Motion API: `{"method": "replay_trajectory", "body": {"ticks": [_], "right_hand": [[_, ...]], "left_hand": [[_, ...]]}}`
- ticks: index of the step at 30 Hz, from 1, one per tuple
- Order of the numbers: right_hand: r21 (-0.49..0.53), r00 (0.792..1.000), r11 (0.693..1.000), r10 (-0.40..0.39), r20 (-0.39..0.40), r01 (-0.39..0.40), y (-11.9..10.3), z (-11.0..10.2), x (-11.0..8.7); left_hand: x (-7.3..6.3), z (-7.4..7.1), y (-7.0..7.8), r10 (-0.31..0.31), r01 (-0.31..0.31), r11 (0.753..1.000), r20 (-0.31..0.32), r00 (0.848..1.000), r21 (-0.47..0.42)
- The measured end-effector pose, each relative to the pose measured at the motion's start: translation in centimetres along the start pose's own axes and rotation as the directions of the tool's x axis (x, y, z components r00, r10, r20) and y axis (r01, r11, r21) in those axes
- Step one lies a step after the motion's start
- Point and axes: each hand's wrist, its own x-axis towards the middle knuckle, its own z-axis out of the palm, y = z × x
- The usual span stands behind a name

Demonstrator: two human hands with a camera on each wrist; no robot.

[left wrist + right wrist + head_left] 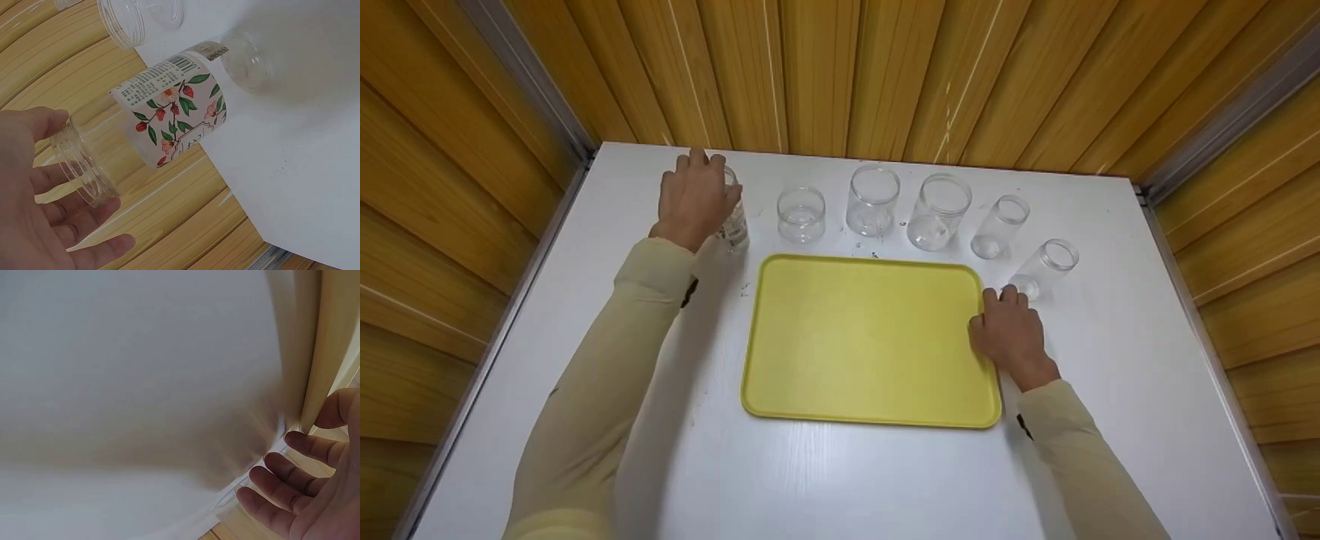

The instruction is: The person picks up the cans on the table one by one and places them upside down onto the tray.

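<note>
At the back left of the white table, my left hand point(695, 196) holds a clear jar point(736, 225) by its rim, thumb on one side and fingers on the other. The left wrist view shows the jar's floral label point(174, 109) with red buds and green leaves. Its base meets the table. My right hand point(1011, 334) is at the right edge of a yellow tray point(870, 337), thumb over the rim and fingers loosely extended outside it. In the right wrist view, the fingertips point(298, 439) lie close to the tray's rim point(312, 354); firm contact cannot be made out.
Behind the tray stand a short clear jar point(801, 216), two wide jars point(873, 202) and a narrow jar point(999, 227). Another narrow jar point(1044, 268) stands just beyond my right fingers. Wood-patterned panels point(817, 75) rise around the table.
</note>
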Motion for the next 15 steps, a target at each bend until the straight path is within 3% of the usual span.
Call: {"method": "replay_trajectory", "body": {"ticks": [9, 15], "right_hand": [[-0.005, 0.999, 1.000, 0.023, 0.039, -0.023, 0.0, -0.1, 0.2], [-0.003, 0.998, 1.000, 0.023, 0.050, -0.023, 0.0, -0.1, 0.2]], "left_hand": [[-0.6, -0.9, 0.3, -0.010, 0.010, 1.000, -0.003, 1.000, -0.022], [-1.4, -1.5, 0.6, -0.010, 0.004, 0.997, -0.076, 0.997, -0.075]]}}
